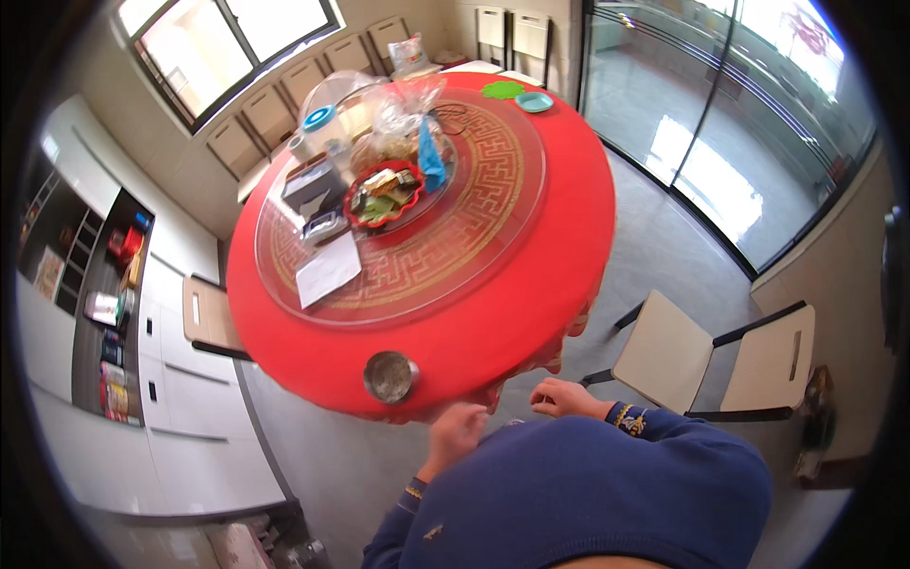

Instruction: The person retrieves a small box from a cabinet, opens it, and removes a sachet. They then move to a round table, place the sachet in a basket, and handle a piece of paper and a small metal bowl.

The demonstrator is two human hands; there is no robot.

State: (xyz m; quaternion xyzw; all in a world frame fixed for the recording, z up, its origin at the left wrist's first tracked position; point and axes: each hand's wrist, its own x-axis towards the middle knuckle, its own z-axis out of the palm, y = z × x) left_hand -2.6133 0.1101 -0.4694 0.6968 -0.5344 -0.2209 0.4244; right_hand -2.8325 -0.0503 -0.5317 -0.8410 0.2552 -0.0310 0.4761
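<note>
Both my hands are close together in front of my body, just off the near edge of the round table (559, 284) with its red cloth. My left hand (457, 438) is smeared by motion, and its fingers cannot be made out. To its right, my right hand (572, 398) has its fingers curled in a pinch; a tiny pale bit seems to show at the fingertips, too small to name. A round metal bowl (391, 377) stands on the table's near edge, left of my hands and apart from them. Its inside looks greyish.
A glass turntable (417, 308) carries a white paper (330, 270), a red tray of snacks (384, 194), a tissue box (313, 185) and plastic bags (408, 109). A teal dish (534, 101) lies at the far edge. A chair (664, 351) stands at right, another (210, 313) at left.
</note>
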